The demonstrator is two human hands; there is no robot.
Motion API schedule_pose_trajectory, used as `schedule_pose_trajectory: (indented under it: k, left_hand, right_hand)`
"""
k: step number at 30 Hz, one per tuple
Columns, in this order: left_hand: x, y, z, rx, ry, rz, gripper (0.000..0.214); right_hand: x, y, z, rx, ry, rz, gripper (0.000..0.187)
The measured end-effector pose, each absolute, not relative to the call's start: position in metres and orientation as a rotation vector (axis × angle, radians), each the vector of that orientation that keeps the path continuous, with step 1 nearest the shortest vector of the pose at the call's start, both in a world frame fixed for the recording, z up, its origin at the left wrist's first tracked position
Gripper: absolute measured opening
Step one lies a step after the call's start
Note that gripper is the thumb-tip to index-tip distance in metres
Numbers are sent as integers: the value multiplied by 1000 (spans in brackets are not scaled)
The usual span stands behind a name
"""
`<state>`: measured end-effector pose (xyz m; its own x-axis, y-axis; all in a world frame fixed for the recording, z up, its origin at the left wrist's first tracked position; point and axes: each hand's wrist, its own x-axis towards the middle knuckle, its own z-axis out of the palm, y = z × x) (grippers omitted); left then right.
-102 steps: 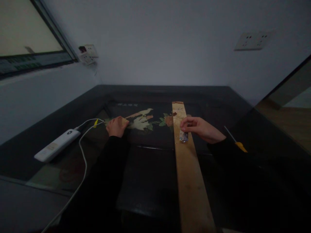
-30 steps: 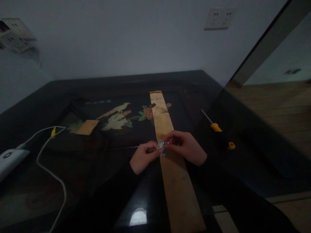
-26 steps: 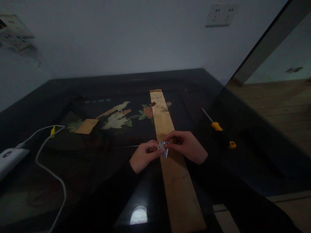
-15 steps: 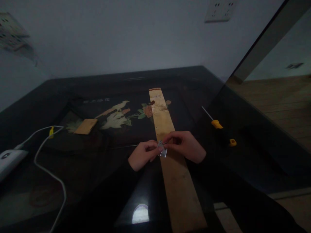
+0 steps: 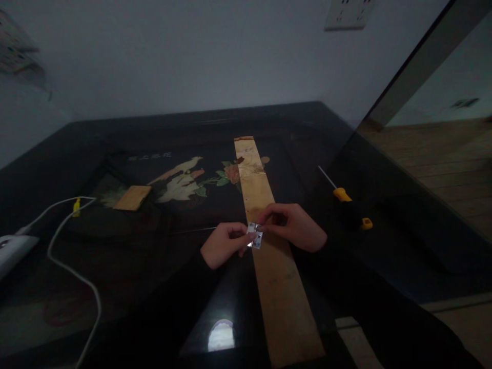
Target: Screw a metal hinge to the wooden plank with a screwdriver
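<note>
A small shiny metal hinge (image 5: 254, 236) with holes in its leaves is held just above a long wooden board (image 5: 286, 292). My left hand (image 5: 225, 244) pinches its left side between thumb and fingers. From the right, my right hand (image 5: 295, 225) is closed at the hinge's upper right edge, thumb and index finger together on it. Whether a screw or other small piece is also between those fingertips, I cannot make out. The board lies lengthwise on the dark table, running away from me under both hands.
A screwdriver (image 5: 341, 195) with a yellow and black handle lies on the right. On the left are a small wooden block (image 5: 132, 198), a white cable (image 5: 82, 277) with a yellow tag (image 5: 77, 207), and a white device (image 5: 15, 251). A wall with sockets (image 5: 349, 14) stands behind the dark table (image 5: 200, 118).
The hinge has tilted so that its leaves show flatter and brighter towards me. Both hands stay nearly in place, with slight finger movement; the whole view has shifted a little.
</note>
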<state>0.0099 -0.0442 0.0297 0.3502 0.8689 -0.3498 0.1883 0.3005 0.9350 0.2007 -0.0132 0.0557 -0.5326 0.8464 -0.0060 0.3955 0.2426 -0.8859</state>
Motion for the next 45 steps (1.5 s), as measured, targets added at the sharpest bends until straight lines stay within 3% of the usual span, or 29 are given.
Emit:
schedule_pose_trajectory:
  k: [23,35,39,45]
  left_hand:
    - [13,-46,34,1191,1228,623,48]
    - [8,-44,22,1136,1182,675,44]
    - [9,-43,23,1020,1152,739,44]
    - [10,-44,29,882,1118,795,46]
  right_hand:
    - [199,-15,53,-920,-2117,1065,2]
    - [204,-9,49,-919,-1352,1782,17]
    - [206,-9,50,-921,-1586,1841,17]
    - [203,-15,58,-900,-2033,1569,22]
